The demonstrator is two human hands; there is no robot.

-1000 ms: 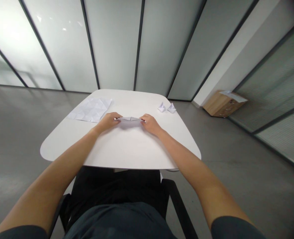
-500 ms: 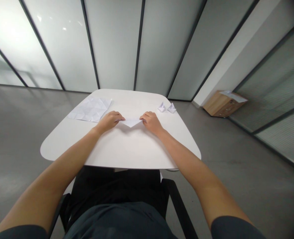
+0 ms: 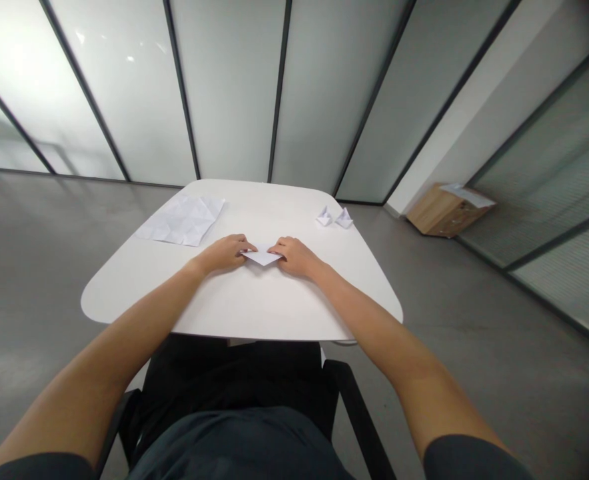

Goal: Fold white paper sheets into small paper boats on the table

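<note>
Between my hands is a folded sheet of white paper, its pointed corner turned toward me just above the table. My left hand pinches its left end, and my right hand pinches the right end. Fingers of both hands are closed on the paper, and the fingertips partly cover its edges. Two small folded paper pieces, one beside the other, stand at the table's far right. A creased, flat sheet of paper lies at the far left.
The white table has rounded corners. Black chair armrests flank my lap. A wooden cabinet with paper on top stands on the floor at the right. Frosted glass panels rise behind the table.
Both hands have come nearer to me and closer together with the folded paper. Less of its width shows between them. The other papers have stayed put.
</note>
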